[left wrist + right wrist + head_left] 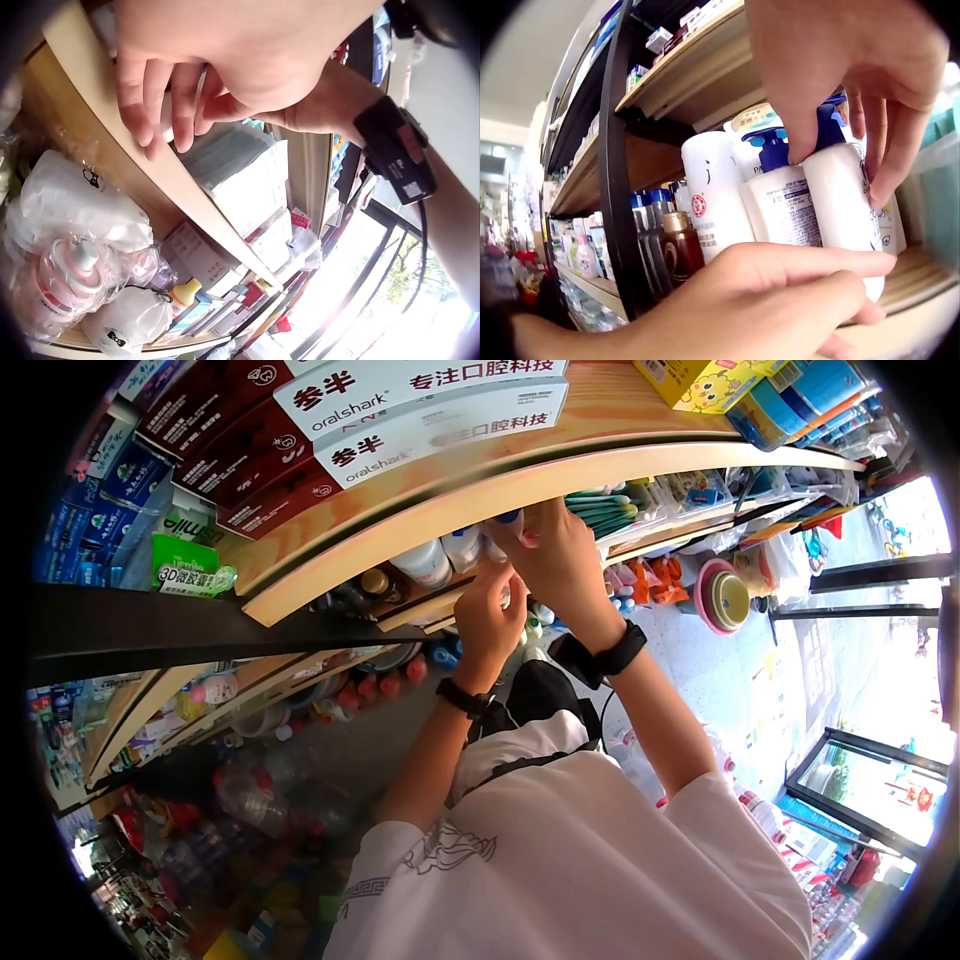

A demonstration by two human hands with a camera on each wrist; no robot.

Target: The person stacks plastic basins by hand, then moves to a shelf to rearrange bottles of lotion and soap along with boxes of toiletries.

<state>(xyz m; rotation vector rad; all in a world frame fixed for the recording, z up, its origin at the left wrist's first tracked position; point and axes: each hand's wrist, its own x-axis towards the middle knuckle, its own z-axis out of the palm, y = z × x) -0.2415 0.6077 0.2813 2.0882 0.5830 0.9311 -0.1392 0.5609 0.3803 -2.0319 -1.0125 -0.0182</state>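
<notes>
My right hand (847, 52) grips a white pump bottle (838, 187) near its blue pump from above, thumb on one side and fingers on the other. Across the lower part of the same bottle lies my left hand (780, 296), its digits around the base. Beside it stand a second white pump bottle (784, 202) with a blue pump and a tall white bottle (709, 187). In the head view my left hand (490, 615) and right hand (565, 555) meet at the shelf edge. The left wrist view shows my left hand (225, 45) with fingers pointing down, hiding most of the bottle.
A brown bottle with a gold cap (679, 244) and dark bottles with blue caps stand left, near a black shelf post (619, 165). Toothpaste boxes (440, 430) sit on the wooden shelf (420, 500) above. Bagged bottles (71, 277) fill another shelf.
</notes>
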